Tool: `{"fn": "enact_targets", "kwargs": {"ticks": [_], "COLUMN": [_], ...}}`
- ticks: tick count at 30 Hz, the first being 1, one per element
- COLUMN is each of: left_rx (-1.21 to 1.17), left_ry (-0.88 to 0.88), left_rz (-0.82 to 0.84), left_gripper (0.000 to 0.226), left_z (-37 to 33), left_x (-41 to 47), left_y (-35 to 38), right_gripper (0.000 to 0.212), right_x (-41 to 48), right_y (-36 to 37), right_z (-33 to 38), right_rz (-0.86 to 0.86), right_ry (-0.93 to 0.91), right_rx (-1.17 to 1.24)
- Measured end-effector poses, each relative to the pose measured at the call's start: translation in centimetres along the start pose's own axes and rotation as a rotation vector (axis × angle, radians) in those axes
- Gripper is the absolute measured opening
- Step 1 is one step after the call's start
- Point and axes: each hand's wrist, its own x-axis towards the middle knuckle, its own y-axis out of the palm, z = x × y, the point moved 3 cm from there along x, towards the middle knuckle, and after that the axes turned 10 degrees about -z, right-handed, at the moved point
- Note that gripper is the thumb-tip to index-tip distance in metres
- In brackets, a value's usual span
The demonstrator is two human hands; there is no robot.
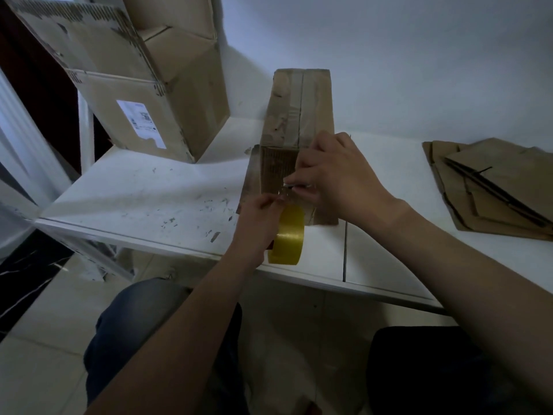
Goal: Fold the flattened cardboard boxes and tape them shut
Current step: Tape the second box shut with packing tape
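A: Where's the cardboard box [299, 115]?
B: Mid-desk, on the white desk [134, 199], with one flap lying toward the seated person. Flattened boxes [493, 187] are stacked well to its right.
A: And the hands?
B: The left hand [260, 226] grips a yellow tape roll [288, 238] at the desk's near edge. The right hand [338, 175] pinches a thin pale object — too small to identify — over the flap.

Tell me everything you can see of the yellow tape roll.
The yellow tape roll is glossy, slightly see-through plastic on a dark reddish core, stood on edge at the table's near edge, just before the small box. The left hand covers its left side, fingers pinching at its top; whether it rests or hangs is unclear.
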Motion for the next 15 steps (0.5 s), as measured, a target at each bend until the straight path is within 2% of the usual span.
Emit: {"fn": "enact_targets", "kwargs": {"ticks": [5, 9, 15], "left_rx": [0.011, 0.027, 0.055], "left_ry": [0.003, 0.012, 0.026], "left_rz": [-0.001, 0.003, 0.021], "left_gripper": [0.014, 0.008, 0.013], "left_z": [-0.1, 0.0, 0.1], "left_x": [0.1, 0.2, 0.2], "left_y": [0.0, 0.3, 0.5], "right_gripper": [0.013, 0.005, 0.011], "right_x": [0.4, 0.7, 0.9], "right_y": [0.5, 0.3, -0.6], "right_z": [-0.3, -0.9, -1.1], "right_rz": [0.057, 0.147, 0.236], "right_ry": [0.0, -0.079, -0.086], "right_rx": [0.002, 0.046, 0.11]}}
